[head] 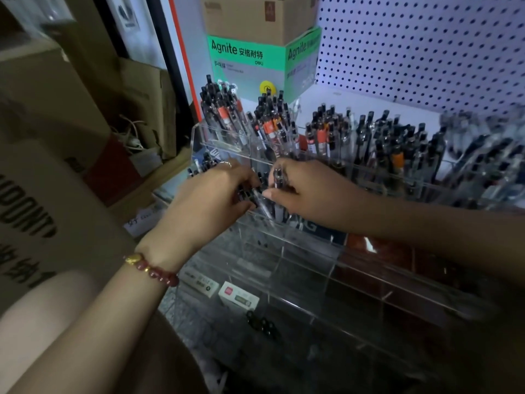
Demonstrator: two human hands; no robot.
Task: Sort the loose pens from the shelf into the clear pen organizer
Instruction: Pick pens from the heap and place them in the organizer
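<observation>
A tiered clear pen organizer [298, 268] stands on the shelf, its back rows packed with several upright black-capped pens [272, 123]. My left hand [210, 194], with a ring and a red bead bracelet, is closed around a bunch of dark pens [250, 193] over a middle-row compartment. My right hand [306, 186] pinches a clear pen [277, 177] upright next to the left hand, its thumb touching the bunch. The lower front compartments hold nothing that I can make out.
A green and white Agnite box [255, 61] with a cardboard box [255, 15] on top stands behind the organizer. White pegboard [426, 46] backs the shelf. Cardboard boxes [42, 194] crowd the left. Small label packs [238, 297] and black caps [261, 325] lie below the organizer.
</observation>
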